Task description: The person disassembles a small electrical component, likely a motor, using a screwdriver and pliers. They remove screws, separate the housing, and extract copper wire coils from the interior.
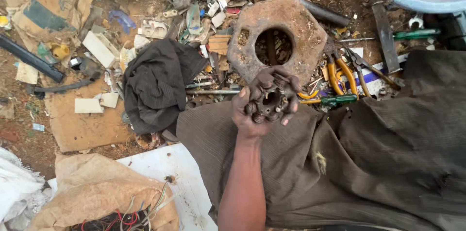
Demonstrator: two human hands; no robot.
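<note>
Left hand (262, 102) palm up, forearm reaching forward, fingers curled tight around rusty bolted hub (268, 101), just below rusted plate (276, 36)

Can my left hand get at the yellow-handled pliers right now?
Probably not to grasp: the left hand is shut around the rusty studded part. The yellow-handled pliers lie uncovered just beside it, so the way itself looks free.
</note>
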